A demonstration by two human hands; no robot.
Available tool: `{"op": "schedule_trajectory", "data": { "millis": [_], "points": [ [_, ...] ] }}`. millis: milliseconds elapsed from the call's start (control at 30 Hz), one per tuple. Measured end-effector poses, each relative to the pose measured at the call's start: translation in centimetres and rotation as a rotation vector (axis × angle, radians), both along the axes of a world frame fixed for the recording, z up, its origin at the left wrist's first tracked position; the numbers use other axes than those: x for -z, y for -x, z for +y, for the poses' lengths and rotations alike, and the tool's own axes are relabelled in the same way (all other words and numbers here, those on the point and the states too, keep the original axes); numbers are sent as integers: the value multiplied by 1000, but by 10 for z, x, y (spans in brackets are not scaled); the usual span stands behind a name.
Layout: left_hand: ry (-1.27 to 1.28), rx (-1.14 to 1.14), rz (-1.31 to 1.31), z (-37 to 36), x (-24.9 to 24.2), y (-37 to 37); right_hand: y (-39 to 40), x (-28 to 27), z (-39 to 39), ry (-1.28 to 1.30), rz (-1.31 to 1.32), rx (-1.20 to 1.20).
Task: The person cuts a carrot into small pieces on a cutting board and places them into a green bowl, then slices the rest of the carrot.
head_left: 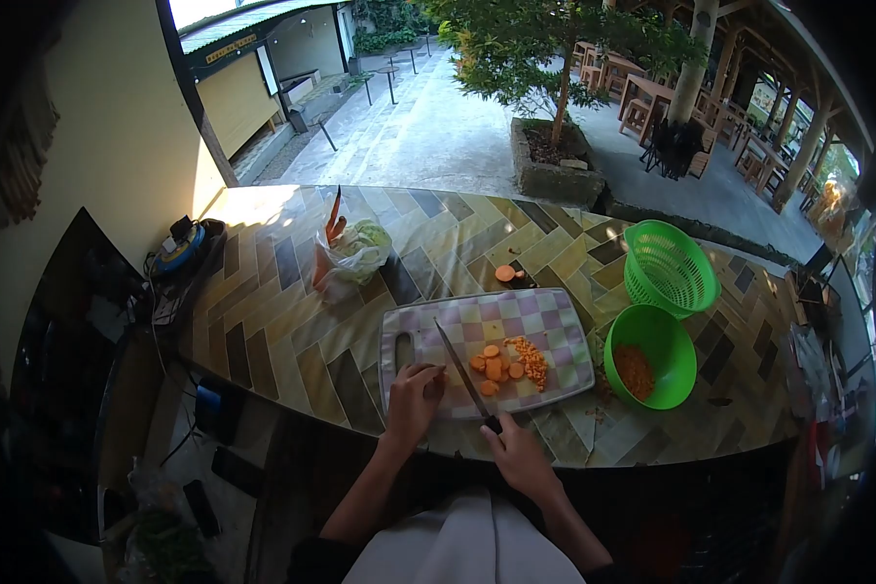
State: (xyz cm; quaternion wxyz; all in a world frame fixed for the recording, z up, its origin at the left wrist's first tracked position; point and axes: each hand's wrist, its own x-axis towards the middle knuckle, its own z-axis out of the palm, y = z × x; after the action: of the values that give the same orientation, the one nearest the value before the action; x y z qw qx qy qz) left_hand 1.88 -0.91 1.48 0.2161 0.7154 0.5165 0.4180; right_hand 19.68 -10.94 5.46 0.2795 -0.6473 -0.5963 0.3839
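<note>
Clamped round the handle of the knife, your R hand is at the near edge of the checked board, blade slanting up-L across it. Your L hand curls over the board's near-L part; can't tell if its fingertips meet. Carrot pcs lie just R of the blade, w/ diced bits beside them. Farther R of your grip, on the herringbone-patterned table: green bowl w/ orange bits, green colander behind. Bag w/ pale-green veg: far side, L of the knife. Beyond the table: paved yard, potted-in tree, wooden furniture at R; wall at L.
</note>
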Motion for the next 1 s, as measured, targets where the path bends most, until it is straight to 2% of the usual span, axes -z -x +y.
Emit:
{"op": "schedule_trajectory", "data": {
  "millis": [100, 167, 400, 467, 567, 800, 900, 1000],
  "points": [
    [16, -90, 31, -3, -6, 3, 3, -8, -1, 138, 57, -55],
    [74, -124, 25, -6, -10, 7, 5, 1, 0, 128, 30, -71],
    [30, -4, -95, -7, 2, 3, 4, 19, 1, -56, -76, 15],
    [-40, -6, -103, -8, 3, 0, 2, 7, -1, 20, -36, -22],
    [-58, -9, 51, -9, 7, 6, 0, 9, -5, 59, -4, -43],
    [53, -9, -6, -4, -3, -5, -11, 11, -13, -5, 31, 22],
    [21, -6, -46, 0, 2, -14, -15, -11, -15, 33, -112, 91],
    [27, 43, -78, 7, 6, -18, -22, 10, -17, -168, -201, 190]
  ]
}}
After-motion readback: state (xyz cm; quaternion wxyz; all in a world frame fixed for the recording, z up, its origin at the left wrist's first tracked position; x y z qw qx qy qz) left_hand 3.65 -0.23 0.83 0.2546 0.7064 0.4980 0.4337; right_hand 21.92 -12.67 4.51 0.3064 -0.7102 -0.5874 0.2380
